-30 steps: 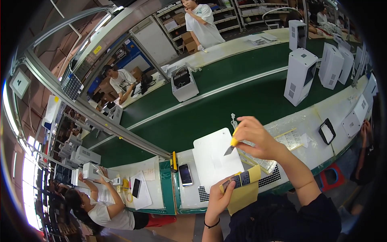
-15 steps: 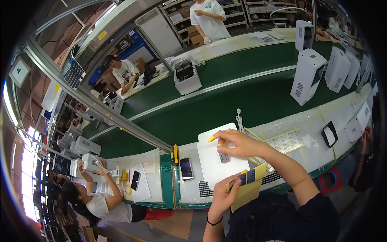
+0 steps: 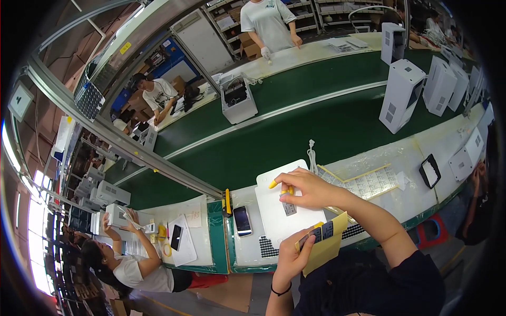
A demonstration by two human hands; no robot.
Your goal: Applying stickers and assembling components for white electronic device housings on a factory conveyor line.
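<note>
Label (image 3: 290, 210) in right hand (image 3: 307, 190), over panel (image 3: 272, 218)

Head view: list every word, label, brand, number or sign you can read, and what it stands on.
None reads clearly enough to quote.
Grey label at the right hand: print too small.
Dark labels on the yellow backing sheet in the left hand: too small.
Gridded, yellow-edged sheet: too small.
Standing co-worker's white T-shirt: chest print blurred.
Reddish marks on the pale sheet at left: too faint.
</note>
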